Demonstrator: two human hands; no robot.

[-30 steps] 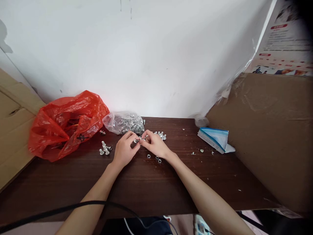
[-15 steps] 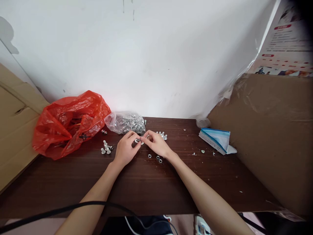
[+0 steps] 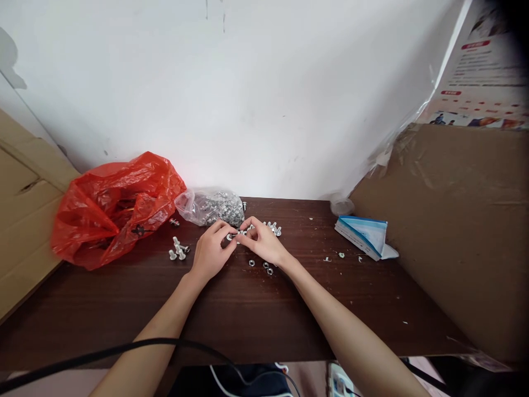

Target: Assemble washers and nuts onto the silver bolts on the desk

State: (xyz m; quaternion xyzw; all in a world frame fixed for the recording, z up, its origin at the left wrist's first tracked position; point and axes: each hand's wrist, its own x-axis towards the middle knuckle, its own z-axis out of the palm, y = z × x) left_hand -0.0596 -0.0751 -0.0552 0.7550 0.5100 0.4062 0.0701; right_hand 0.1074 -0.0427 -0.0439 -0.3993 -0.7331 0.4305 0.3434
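Observation:
My left hand point(image 3: 212, 251) pinches a small metal bolt point(image 3: 233, 235) between thumb and forefinger, just above the table. From the right, my right hand point(image 3: 264, 242) reaches to the same bolt, its thumb and forefinger at either side of the bolt's end. The fingertips partly hide that end, and I cannot tell whether a nut is on it. White washers lie just behind the fingertips. Several loose nuts point(image 3: 265, 265) rest in front of my right hand. A group of bolts point(image 3: 275, 228) stands behind it, and more bolts point(image 3: 178, 249) sit left of my left hand.
A clear plastic bag of metal hardware point(image 3: 221, 208) lies behind my hands. At the left is a red plastic bag point(image 3: 119, 212) beside cardboard point(image 3: 28, 198). On the right lie a blue-and-white packet point(image 3: 363, 234) and small scraps. A black cable point(image 3: 124, 347) crosses the near edge.
My right thumb and forefinger have parted slightly around the bolt's end. My left hand keeps its pinch in nearly the same place. The view has shifted a little.

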